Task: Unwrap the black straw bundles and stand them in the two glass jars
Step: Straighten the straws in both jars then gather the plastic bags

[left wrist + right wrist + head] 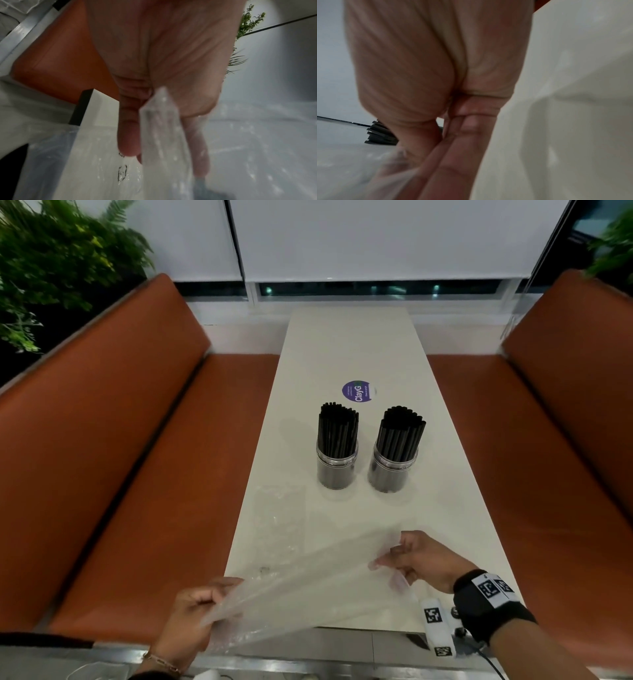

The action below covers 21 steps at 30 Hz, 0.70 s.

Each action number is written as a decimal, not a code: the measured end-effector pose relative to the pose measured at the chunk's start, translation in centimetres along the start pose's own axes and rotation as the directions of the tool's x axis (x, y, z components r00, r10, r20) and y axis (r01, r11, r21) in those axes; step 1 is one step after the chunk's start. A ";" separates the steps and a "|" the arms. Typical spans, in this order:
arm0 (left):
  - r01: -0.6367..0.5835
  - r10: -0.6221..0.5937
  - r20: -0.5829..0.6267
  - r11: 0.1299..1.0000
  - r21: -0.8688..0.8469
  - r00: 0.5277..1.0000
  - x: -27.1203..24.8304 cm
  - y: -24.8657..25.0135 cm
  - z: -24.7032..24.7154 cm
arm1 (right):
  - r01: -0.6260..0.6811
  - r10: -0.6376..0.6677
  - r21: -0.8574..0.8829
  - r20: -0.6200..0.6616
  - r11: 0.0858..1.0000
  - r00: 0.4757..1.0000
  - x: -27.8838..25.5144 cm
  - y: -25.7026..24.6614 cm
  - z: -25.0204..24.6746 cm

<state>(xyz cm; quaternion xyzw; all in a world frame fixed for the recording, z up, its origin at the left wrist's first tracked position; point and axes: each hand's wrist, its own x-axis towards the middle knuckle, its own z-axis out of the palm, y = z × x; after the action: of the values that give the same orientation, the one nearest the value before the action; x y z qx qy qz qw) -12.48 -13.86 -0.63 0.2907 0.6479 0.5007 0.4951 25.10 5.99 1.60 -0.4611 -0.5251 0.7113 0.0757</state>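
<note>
on the long white table [346, 344] two clear glass jars stand side by side near the middle, the left jar [336, 466] and the right jar [392, 470], close together but not touching. each is packed with upright black straws: the left bunch [338, 429] and the right bunch [400, 433] rise well above the jar rims, the right one leaning slightly to the right. just behind the jars a round purple sticker [358, 391] lies flat on the tabletop. at the near end of the table both hands hold one sheet of clear plastic wrap [308, 583] stretched between them above the surface. the left hand [198, 611] pinches the wrap's lower left end with thumb and curled fingers; in the left wrist view the film [161, 135] runs out from between the thumb and the fingers. the right hand [421, 559] pinches the upper right end between thumb and fingertips, and wears a black wrist strap with printed markers [488, 594]. in the right wrist view the straw tips [380, 135] show past the thumb. another crumpled piece of clear film [277, 508] lies on the table left of the jars. orange upholstered benches [137, 440] flank the table, with green plants [51, 261] behind the left one.
</note>
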 end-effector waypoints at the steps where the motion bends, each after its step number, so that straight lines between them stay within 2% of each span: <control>1: 0.025 -0.024 0.034 0.999 -0.034 0.999 0.0 -0.4 -0.2 | -0.001 0.001 -0.030 -0.010 1.000 1.000 0.1 0.1 0.0; 4: 0.154 -0.143 0.126 0.984 -0.084 0.982 -0.6 -1.5 -1.6 | -0.023 0.019 -0.075 -0.051 0.997 0.999 0.6 -0.3 0.2; 7: 0.326 -0.268 0.248 0.917 -0.232 0.931 -2.1 0.1 -2.2 | -0.043 0.035 -0.173 -0.048 0.984 0.998 1.5 -0.7 0.4; 9: 0.367 -0.320 0.296 0.923 -0.115 0.900 -2.7 1.1 -2.0 | -0.050 0.050 -0.241 -0.008 0.969 0.999 1.9 -1.6 1.0; 10: 0.340 -0.332 0.318 0.940 0.031 0.888 -2.5 1.1 -2.0 | -0.041 0.050 -0.266 0.029 0.963 0.998 2.2 -2.2 1.6; 12: 0.250 -0.373 0.404 0.912 0.326 0.835 -2.3 1.4 -1.2 | -0.010 0.046 -0.319 0.107 0.948 0.993 2.7 -3.6 3.1; 14: 0.199 -0.389 0.492 0.897 0.395 0.779 -2.0 1.3 1.0 | 0.038 0.024 -0.359 0.166 0.932 0.986 3.4 -5.0 4.9; 15: 0.197 -0.388 0.492 0.897 0.395 0.780 -1.9 1.3 2.3 | 0.071 0.001 -0.371 0.192 0.926 0.981 3.7 -5.8 5.8; 18: 0.169 -0.315 0.447 0.927 0.336 0.838 -1.5 1.2 5.7 | 0.141 -0.055 -0.373 0.230 0.917 0.972 5.0 -7.8 7.7; 21: 0.175 -0.261 0.288 0.940 0.293 0.921 -1.1 1.4 5.6 | 0.000 0.025 -0.300 0.079 0.954 0.997 5.9 -9.3 8.2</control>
<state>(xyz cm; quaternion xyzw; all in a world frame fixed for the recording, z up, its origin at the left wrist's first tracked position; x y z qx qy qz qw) -7.09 -12.35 1.00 0.3568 0.6470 0.2975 0.6046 12.30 7.99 6.00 -0.4411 -0.6266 0.6422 -0.0209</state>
